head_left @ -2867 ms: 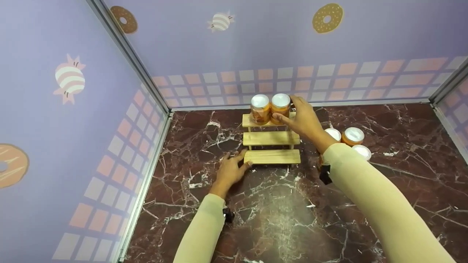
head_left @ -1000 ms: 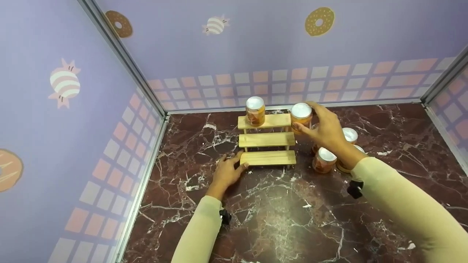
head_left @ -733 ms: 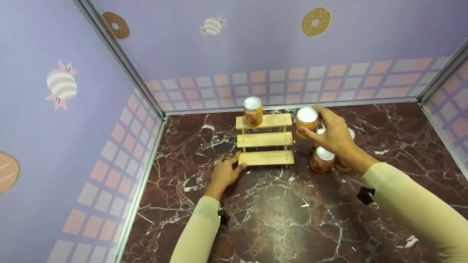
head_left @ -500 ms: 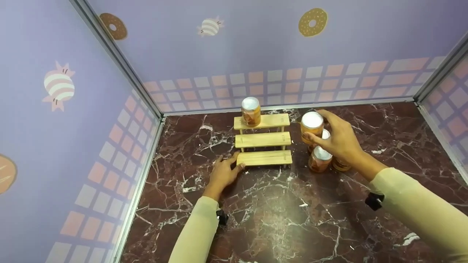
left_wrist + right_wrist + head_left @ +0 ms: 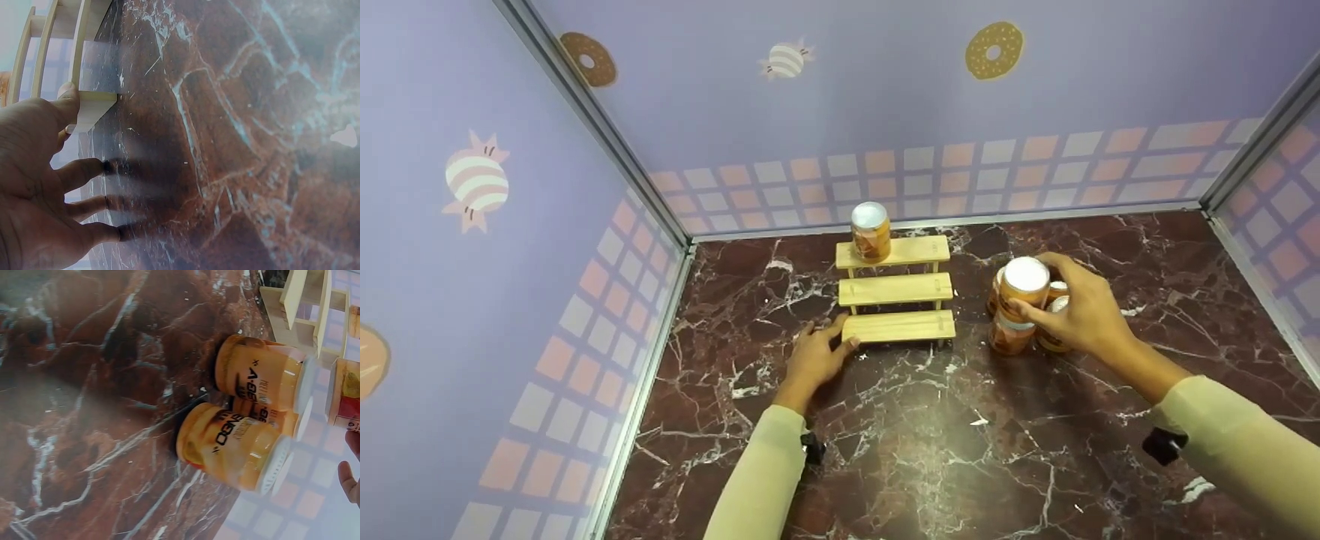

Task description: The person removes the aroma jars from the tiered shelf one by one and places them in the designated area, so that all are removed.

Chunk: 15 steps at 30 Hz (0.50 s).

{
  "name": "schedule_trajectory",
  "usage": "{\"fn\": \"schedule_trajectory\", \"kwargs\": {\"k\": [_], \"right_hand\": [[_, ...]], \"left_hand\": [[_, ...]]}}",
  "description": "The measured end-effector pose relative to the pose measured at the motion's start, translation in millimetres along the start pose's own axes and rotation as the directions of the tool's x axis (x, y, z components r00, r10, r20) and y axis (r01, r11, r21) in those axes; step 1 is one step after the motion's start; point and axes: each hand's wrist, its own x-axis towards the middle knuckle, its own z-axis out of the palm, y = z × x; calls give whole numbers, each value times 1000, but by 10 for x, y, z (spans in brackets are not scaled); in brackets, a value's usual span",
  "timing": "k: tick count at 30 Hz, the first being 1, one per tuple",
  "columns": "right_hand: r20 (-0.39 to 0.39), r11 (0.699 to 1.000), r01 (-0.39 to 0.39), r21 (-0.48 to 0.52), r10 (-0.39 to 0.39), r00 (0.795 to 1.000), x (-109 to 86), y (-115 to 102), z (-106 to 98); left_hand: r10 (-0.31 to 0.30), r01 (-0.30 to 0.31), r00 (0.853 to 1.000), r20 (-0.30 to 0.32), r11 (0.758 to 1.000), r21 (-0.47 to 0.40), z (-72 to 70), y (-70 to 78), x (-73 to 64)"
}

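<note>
A small three-step wooden rack (image 5: 894, 289) stands near the back wall. On the left of its top step is an orange-labelled jar (image 5: 871, 234) with a white lid. My left hand (image 5: 814, 360) pinches the left end of the lowest step (image 5: 95, 104) between thumb and index finger, the other fingers spread over the table. To the right of the rack, my right hand (image 5: 1084, 311) grips another such jar (image 5: 1026, 281) round its side, upright and raised. Below it stand several like jars in a cluster, among them a front jar (image 5: 1011, 336), partly hidden by the hand.
Dark red marbled tabletop (image 5: 915, 450) spreads in front of the rack. A purple back wall (image 5: 825, 112) with pastel squares rises close behind it, and a side wall (image 5: 547, 262) stands at left. In the right wrist view, clustered jars (image 5: 259, 374) stand close together.
My right hand has lifted the right jar off the top step and carried it rightward and toward me, over the cluster. The left hand keeps its place on the lowest step.
</note>
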Motion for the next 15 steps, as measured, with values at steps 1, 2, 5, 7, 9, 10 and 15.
{"fn": "schedule_trajectory", "kwargs": {"k": [1, 2, 5, 7, 9, 10, 15], "right_hand": [[-8, 1000, 8, -2, -8, 1000, -28, 9, -6], [-15, 1000, 13, -8, -13, 1000, -55, 17, -12], [-27, 1000, 14, -14, -15, 1000, -132, 29, -28], [-28, 1000, 7, -12, -8, 1000, -185, 28, -38], [-24, 1000, 1, -2, -1, 1000, -238, 30, -45], [-25, 1000, 0, 0, 0, 1000, -264, 32, -45], [-45, 1000, 21, -17, -22, 999, -378, 50, -36]], "left_hand": [[7, -7, 1000, -8, 1000, 8, 47, -50, 30], [7, -7, 1000, -6, 1000, 3, 44, -49, 27], [7, -6, 1000, -15, 1000, 28, 27, -9, 11], [8, -8, 1000, -16, 1000, 12, -40, 65, -41], [2, -2, 1000, -15, 1000, 12, -59, 88, -53], [4, -3, 1000, -18, 1000, 7, -39, 63, -45], [-7, 7, 1000, 0, 1000, -15, 2, 8, -10]]}}
